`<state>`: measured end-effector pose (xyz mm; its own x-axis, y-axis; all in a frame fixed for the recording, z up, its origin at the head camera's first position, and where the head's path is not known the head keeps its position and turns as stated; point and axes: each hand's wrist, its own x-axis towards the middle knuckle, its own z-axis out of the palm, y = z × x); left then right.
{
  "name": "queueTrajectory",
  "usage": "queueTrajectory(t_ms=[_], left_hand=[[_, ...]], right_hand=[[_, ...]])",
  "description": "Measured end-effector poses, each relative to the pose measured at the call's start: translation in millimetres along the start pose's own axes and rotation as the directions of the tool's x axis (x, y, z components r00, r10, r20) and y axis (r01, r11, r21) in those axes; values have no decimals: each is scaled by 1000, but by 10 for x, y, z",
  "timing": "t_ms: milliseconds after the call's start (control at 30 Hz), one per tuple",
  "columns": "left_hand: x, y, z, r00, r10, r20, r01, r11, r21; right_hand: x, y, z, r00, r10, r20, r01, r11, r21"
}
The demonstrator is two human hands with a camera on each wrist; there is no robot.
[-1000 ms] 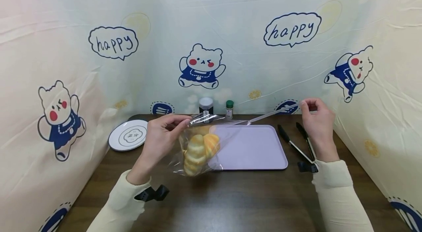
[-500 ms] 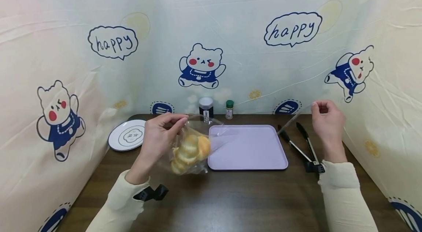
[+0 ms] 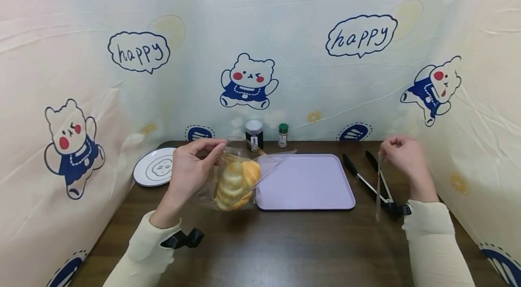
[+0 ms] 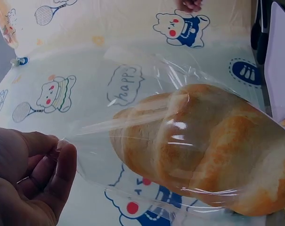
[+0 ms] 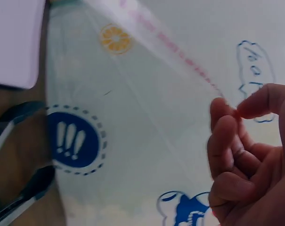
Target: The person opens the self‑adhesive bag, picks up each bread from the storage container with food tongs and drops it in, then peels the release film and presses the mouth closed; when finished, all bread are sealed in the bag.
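My left hand (image 3: 193, 162) pinches a top corner of a clear plastic bag (image 4: 93, 155) between thumb and fingers. Inside the bag are golden, ridged bread rolls (image 3: 234, 187), hanging above the table just left of the lilac tray (image 3: 307, 183). One roll (image 4: 203, 146) fills much of the left wrist view, with shiny film over it. At the right, my right hand (image 3: 409, 158) pinches the end of a narrow clear plastic strip (image 3: 378, 198), which dangles apart from the bag. Faint red print runs along the strip (image 5: 166, 42) in the right wrist view.
Black-handled metal tongs (image 3: 368, 184) lie spread right of the tray, close to the right hand. A round white plate (image 3: 150, 171) sits behind the left hand. A white-lidded dark jar (image 3: 254, 135) and a green-capped bottle (image 3: 283, 136) stand at the back, before a printed curtain.
My right hand has moved right and then down; the strip, earlier stretched to the bag, now hangs free of it. The bag has swung slightly left with the left hand.
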<state>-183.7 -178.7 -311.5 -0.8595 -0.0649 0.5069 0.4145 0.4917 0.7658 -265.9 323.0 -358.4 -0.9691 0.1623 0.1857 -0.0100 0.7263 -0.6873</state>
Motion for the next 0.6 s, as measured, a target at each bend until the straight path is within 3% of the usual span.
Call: queueTrajectory(t_ms=[200,333,467,600], left_hand=[[-17,17,4,1000,-15,12,15,1000,5],[-25,15,-2,1000,-17,16,17,1000,-4],[-24,12,-8,1000,-5,18,5,1000,-19],[-23,18,-12,1000,-2,22,2,999,-32]], right_hand=[[90,239,203,987,-12,161,36,989,-144],[112,381,322,970,53,236,-2,977,-212],[119,502,409,957,137,257,-73,967,-243],[140,596,473,953,166,254,-97,959,-266]])
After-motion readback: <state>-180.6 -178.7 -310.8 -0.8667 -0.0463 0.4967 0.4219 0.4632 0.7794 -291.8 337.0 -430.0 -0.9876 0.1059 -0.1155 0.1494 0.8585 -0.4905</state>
